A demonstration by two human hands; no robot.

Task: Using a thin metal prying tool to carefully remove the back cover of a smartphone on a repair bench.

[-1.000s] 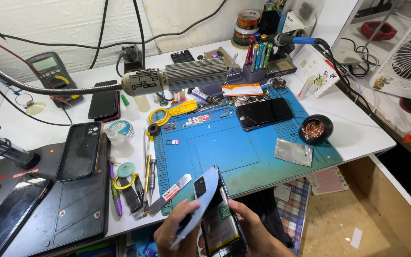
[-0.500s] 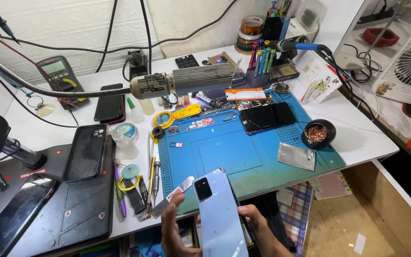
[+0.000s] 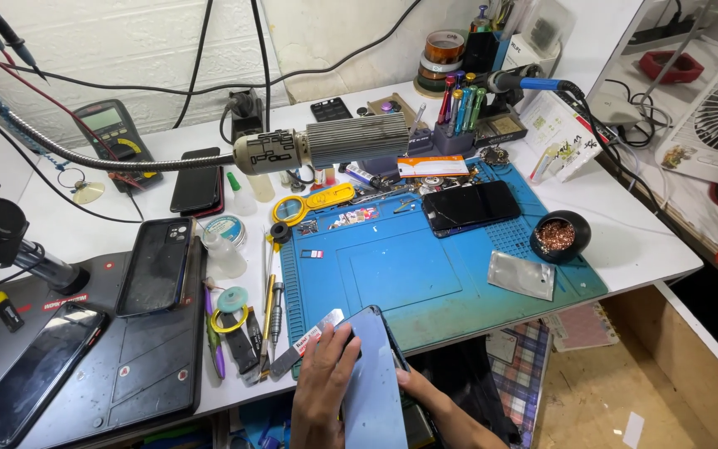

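Observation:
A light blue phone back cover (image 3: pixel 373 378) lies over a phone at the near edge of the blue work mat (image 3: pixel 425 274). My left hand (image 3: pixel 323 391) rests flat on the cover's left side, fingers pressing down on it. From below and to the right, my right hand (image 3: pixel 425 397) grips the phone's edge. A thin metal pry blade (image 3: pixel 305 342) with a red and white label lies just left of the phone.
A black phone (image 3: pixel 469 204) lies on the mat's far side, with a bowl of copper wool (image 3: pixel 556 236) and a silver pouch (image 3: pixel 523 274) to the right. Other phones (image 3: pixel 157 264) rest on a dark pad at left. Screwdrivers, tape rolls, a multimeter and a gooseneck lamp crowd the desk.
The back cover was lifted off the phone and tilted up a second ago. Now it is laid down flat on the phone, and my left hand has moved on top of it.

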